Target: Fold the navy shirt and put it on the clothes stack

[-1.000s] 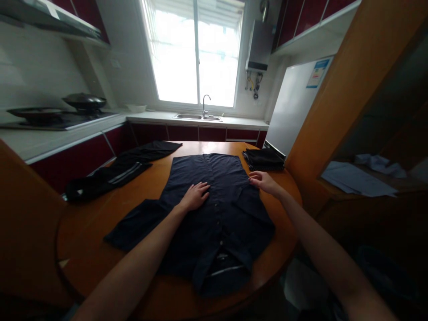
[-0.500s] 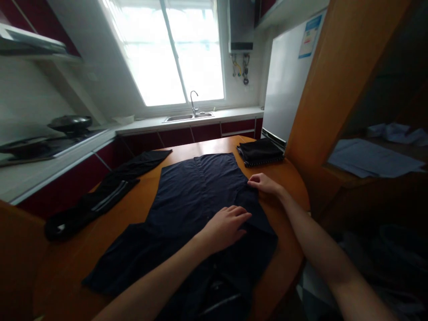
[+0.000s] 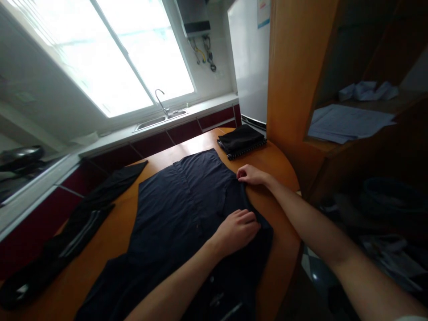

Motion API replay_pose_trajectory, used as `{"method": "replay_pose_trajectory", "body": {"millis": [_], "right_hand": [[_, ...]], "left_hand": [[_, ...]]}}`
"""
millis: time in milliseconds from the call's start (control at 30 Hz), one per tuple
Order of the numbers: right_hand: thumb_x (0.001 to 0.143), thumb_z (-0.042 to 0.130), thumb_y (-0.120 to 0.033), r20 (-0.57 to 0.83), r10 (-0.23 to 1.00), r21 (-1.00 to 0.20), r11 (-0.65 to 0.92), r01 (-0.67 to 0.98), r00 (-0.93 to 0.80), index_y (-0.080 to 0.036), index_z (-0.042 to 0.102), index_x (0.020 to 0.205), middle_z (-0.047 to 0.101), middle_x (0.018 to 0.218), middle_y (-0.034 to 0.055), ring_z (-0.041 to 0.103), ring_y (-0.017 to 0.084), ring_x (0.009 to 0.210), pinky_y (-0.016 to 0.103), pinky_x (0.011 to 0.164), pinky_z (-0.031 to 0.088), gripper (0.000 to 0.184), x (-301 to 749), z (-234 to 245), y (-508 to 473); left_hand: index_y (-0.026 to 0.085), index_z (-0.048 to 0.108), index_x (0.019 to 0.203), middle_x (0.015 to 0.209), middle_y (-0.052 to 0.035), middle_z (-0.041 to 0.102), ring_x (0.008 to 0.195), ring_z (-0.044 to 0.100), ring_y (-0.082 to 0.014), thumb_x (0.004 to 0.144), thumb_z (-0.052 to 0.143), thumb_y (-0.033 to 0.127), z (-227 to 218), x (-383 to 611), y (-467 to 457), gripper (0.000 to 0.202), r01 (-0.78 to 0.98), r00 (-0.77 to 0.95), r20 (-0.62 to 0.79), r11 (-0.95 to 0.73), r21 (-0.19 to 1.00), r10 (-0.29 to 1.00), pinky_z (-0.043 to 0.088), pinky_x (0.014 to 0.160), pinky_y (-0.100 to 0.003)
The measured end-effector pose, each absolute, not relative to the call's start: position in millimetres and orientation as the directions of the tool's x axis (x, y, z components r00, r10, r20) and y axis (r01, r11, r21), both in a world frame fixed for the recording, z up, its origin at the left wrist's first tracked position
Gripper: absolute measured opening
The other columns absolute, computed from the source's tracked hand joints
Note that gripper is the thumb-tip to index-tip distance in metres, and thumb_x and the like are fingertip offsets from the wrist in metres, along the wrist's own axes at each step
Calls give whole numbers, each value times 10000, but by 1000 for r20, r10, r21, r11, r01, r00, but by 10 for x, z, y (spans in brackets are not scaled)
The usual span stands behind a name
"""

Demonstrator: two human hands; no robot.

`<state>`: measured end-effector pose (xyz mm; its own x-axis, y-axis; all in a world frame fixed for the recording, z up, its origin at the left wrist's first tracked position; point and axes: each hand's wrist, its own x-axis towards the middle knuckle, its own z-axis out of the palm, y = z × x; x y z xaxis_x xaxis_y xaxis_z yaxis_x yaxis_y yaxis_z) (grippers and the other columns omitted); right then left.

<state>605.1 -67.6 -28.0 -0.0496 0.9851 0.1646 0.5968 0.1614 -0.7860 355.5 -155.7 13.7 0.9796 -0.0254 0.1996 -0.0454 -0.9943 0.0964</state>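
A dark navy button-up shirt lies spread face up on a round wooden table. My left hand rests on the shirt's right side near the folded-in sleeve, its fingers curled onto the cloth edge. Farther back, my right hand pinches the shirt's right edge with closed fingers. Both hands sit along the same side of the shirt.
A folded dark garment stack lies at the table's far right. Another dark garment with pale stripes is draped along the table's left. A wooden cabinet with papers stands to the right; counter and sink lie behind.
My left hand moved from the shirt's middle to its right side and curled onto the cloth. My right hand stayed on the right edge. The view swung to the right.
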Motion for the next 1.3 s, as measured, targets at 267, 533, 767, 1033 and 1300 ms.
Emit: {"method": "replay_pose_trajectory", "body": {"millis": [267,533,767,1033,1300], "right_hand": [[889,585,-220,253,951,-771,87,630,177,-139,750,798,722,728,56,591,147,647,241,631,410,205,6046,-227,-610],[873,596,-250,250,946,-801,83,593,205,-144,734,785,690,663,33,568,133,605,230,588,404,195,6039,-228,-592],[884,597,-282,236,949,-830,84,552,211,-134,727,804,693,677,37,586,139,615,241,635,445,212,6066,-272,-568],[836,637,-334,227,971,-861,165,481,74,-122,731,853,712,778,38,608,144,702,252,676,461,233,6020,-155,-682],[739,729,-367,151,974,-871,211,444,-167,-137,728,931,618,667,-30,505,104,602,223,574,382,299,6014,-102,-829]], "left_hand": [[238,638,1195,1099,-103,657,988,620,-241,971,513,239,141,3521,-1189,257,570,693,372,-786,241,617,494,886,-385],[204,575,1242,984,-107,678,879,674,-256,944,572,350,11,3360,-905,331,736,593,165,-613,287,788,504,793,-353],[209,594,1136,956,-46,578,876,623,-197,860,566,125,20,3433,-881,290,541,530,370,-640,546,763,540,837,-348],[234,673,967,1075,-52,562,942,636,-201,828,545,72,11,3400,-955,248,535,646,284,-685,495,709,543,903,-357],[239,657,983,1061,-37,594,960,637,-184,851,537,71,15,3470,-1007,246,456,627,390,-724,517,674,527,918,-330]]}}
